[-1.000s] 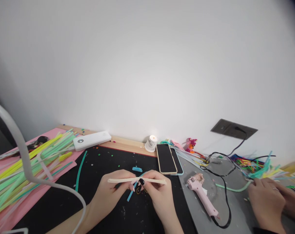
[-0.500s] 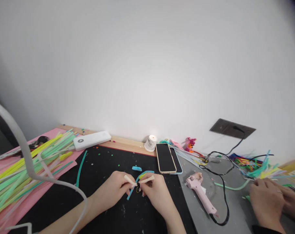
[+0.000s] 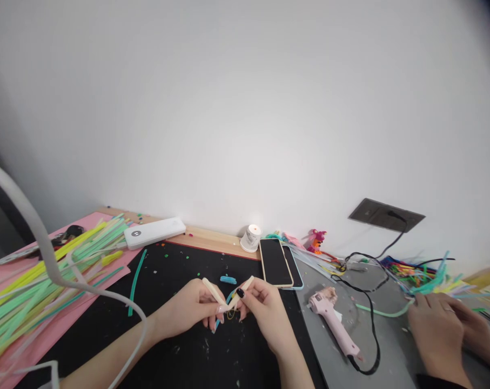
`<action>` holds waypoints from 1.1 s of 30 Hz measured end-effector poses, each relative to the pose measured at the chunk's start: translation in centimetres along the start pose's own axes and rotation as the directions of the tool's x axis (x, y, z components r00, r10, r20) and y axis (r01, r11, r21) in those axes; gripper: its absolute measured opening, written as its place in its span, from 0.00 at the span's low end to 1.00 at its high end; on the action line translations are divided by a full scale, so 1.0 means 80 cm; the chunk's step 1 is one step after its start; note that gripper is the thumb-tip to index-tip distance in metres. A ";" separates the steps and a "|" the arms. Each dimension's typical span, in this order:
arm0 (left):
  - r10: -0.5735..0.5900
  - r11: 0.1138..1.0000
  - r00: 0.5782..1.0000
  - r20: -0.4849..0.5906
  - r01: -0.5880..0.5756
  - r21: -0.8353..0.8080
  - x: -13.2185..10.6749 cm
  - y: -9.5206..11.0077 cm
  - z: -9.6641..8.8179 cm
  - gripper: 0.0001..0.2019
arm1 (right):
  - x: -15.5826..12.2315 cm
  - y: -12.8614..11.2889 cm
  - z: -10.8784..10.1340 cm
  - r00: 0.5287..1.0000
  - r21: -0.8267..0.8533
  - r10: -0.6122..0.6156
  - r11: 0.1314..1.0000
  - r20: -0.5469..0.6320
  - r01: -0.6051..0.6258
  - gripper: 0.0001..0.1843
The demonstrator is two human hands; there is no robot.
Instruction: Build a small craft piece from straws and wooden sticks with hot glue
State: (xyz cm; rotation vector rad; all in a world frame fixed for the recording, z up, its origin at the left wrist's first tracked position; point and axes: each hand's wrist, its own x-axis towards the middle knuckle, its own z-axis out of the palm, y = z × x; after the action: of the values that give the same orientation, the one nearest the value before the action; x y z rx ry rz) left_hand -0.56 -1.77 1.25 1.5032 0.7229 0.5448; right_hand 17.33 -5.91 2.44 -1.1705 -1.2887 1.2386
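Note:
Over a black mat (image 3: 180, 356), my left hand (image 3: 188, 310) and my right hand (image 3: 263, 308) pinch a cream straw (image 3: 215, 292) together. The straw is bent into a V, its fold held between my fingertips and both ends pointing up. A blue straw piece (image 3: 217, 323) lies under my fingers. A short blue bit (image 3: 227, 279) rests on the mat just beyond them.
A heap of green and yellow straws (image 3: 38, 281) lies on pink paper at left, with a white box (image 3: 153, 233) behind. A lit candle (image 3: 251, 237), two phones (image 3: 274, 262) and a pink glue gun (image 3: 334, 319) stand to the right. Another person's hands (image 3: 443, 335) handle straws at far right.
The cream straw was held straight and level between my hands; now it is folded at its middle into a V. My hands have come closer together.

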 end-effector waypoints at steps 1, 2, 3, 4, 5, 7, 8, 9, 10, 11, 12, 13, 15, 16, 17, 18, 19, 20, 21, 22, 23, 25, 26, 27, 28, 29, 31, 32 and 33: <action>-0.007 1.000 1.000 0.007 0.007 -0.011 0.000 -0.001 0.000 0.09 | 0.000 0.000 0.000 1.000 0.002 -0.006 1.000 -0.004 0.006 0.11; -0.015 1.000 1.000 0.015 0.015 -0.017 -0.001 -0.002 0.001 0.08 | -0.001 0.001 0.000 1.000 0.000 -0.002 1.000 -0.007 0.002 0.12; -0.024 1.000 0.999 0.024 0.025 -0.017 -0.001 -0.003 0.002 0.08 | -0.001 0.001 0.000 1.000 -0.007 0.008 1.000 -0.011 -0.008 0.12; -0.035 0.999 0.999 0.038 0.035 -0.013 -0.001 -0.004 0.004 0.07 | -0.001 0.001 0.002 1.000 -0.016 0.023 1.000 -0.011 -0.023 0.12; -0.046 0.999 0.997 0.058 0.046 -0.005 -0.002 -0.005 0.005 0.07 | -0.001 0.001 0.003 0.999 -0.027 0.041 0.999 -0.004 -0.041 0.12; -0.068 0.998 0.992 0.111 0.066 0.019 -0.003 -0.006 0.007 0.08 | -0.002 0.001 0.007 0.996 -0.046 0.087 0.995 0.032 -0.085 0.12; -0.078 0.997 0.987 0.141 0.074 0.031 -0.003 -0.007 0.008 0.08 | -0.002 0.001 0.009 0.992 -0.051 0.113 0.993 0.054 -0.110 0.11; -0.087 0.996 0.981 0.172 0.081 0.040 -0.004 -0.008 0.008 0.09 | -0.002 0.002 0.010 0.988 -0.054 0.138 0.990 0.074 -0.134 0.11; -0.093 0.995 0.976 0.199 0.085 0.047 -0.004 -0.009 0.008 0.09 | -0.003 0.003 0.012 0.983 -0.054 0.160 0.986 0.089 -0.155 0.11; -0.097 0.995 0.970 0.223 0.088 0.050 -0.004 -0.010 0.008 0.09 | -0.003 0.005 0.013 0.979 -0.054 0.177 0.984 0.100 -0.172 0.11; -0.099 0.995 0.965 0.242 0.089 0.052 -0.005 -0.011 0.008 0.09 | -0.003 0.006 0.014 0.976 -0.053 0.189 0.981 0.110 -0.184 0.11; -0.101 0.994 0.961 0.256 0.090 0.054 -0.005 -0.012 0.008 0.09 | -0.004 0.009 0.015 0.973 -0.051 0.197 0.980 0.119 -0.193 0.11; -0.107 0.994 0.956 0.274 0.094 0.062 -0.005 -0.013 0.008 0.09 | -0.004 0.012 0.016 0.968 -0.048 0.207 0.978 0.143 -0.202 0.12; -0.115 0.993 0.953 0.282 0.100 0.067 -0.006 -0.013 0.008 0.09 | -0.005 0.014 0.016 0.965 -0.046 0.211 0.978 0.158 -0.206 0.12; -0.124 0.992 0.949 0.289 0.108 0.070 -0.006 -0.013 0.008 0.08 | -0.005 0.014 0.016 0.961 -0.045 0.215 0.977 0.172 -0.210 0.13; -0.131 0.991 0.946 0.297 0.115 0.069 -0.006 -0.013 0.009 0.08 | -0.005 0.014 0.017 0.958 -0.045 0.221 0.975 0.185 -0.216 0.13; -0.136 0.990 0.942 0.306 0.121 0.066 -0.006 -0.012 0.009 0.07 | -0.006 0.014 0.017 0.953 -0.044 0.228 0.974 0.199 -0.224 0.13; -0.136 0.990 0.940 0.314 0.123 0.062 -0.007 -0.012 0.009 0.07 | -0.006 0.014 0.017 0.949 -0.040 0.235 0.972 0.208 -0.232 0.12; -0.135 0.991 0.937 0.322 0.123 0.057 -0.007 -0.013 0.010 0.07 | -0.006 0.013 0.017 0.947 -0.035 0.241 0.970 0.214 -0.239 0.12; -0.133 0.991 0.934 0.331 0.123 0.051 -0.007 -0.013 0.010 0.07 | -0.006 0.013 0.018 0.944 -0.028 0.244 0.969 0.220 -0.244 0.10; -0.131 0.991 0.931 0.340 0.123 0.045 -0.007 -0.013 0.010 0.07 | -0.007 0.012 0.018 0.942 -0.020 0.246 0.969 0.226 -0.248 0.09; -0.137 0.990 0.924 0.357 0.134 0.035 -0.007 -0.014 0.010 0.06 | -0.007 0.011 0.019 0.941 -0.005 0.243 0.968 0.237 -0.249 0.06; -0.147 0.989 0.917 0.371 0.146 0.030 -0.007 -0.015 0.010 0.06 | -0.007 0.011 0.019 0.937 -0.005 0.246 0.968 0.247 -0.253 0.06; -0.158 0.987 0.909 0.386 0.162 0.024 -0.008 -0.015 0.010 0.06 | -0.008 0.010 0.020 0.932 -0.011 0.253 0.966 0.259 -0.259 0.06; -0.170 0.984 0.900 0.402 0.177 0.019 -0.008 -0.015 0.009 0.06 | -0.008 0.010 0.020 0.925 -0.024 0.263 0.963 0.273 -0.267 0.07; -0.181 0.981 0.889 0.421 0.195 0.012 -0.009 -0.016 0.010 0.06 | -0.009 0.009 0.020 0.918 -0.042 0.275 0.961 0.287 -0.275 0.07; -0.202 0.974 0.866 0.457 0.228 -0.001 -0.009 -0.017 0.010 0.05 | -0.010 0.009 0.021 0.907 -0.085 0.290 0.957 0.305 -0.278 0.09; -0.209 0.970 0.857 0.471 0.241 -0.008 -0.010 -0.019 0.010 0.05 | -0.011 0.009 0.021 0.907 -0.106 0.289 0.957 0.307 -0.269 0.10; -0.214 0.968 0.849 0.482 0.252 -0.015 -0.010 -0.021 0.011 0.05 | -0.011 0.009 0.022 0.909 -0.126 0.283 0.958 0.307 -0.256 0.09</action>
State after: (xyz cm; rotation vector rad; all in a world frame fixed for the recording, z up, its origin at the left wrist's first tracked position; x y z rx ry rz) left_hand -0.66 -2.96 -0.38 1.3754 0.4768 0.0043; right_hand 15.68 -6.91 1.65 -1.2746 -1.4622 1.6478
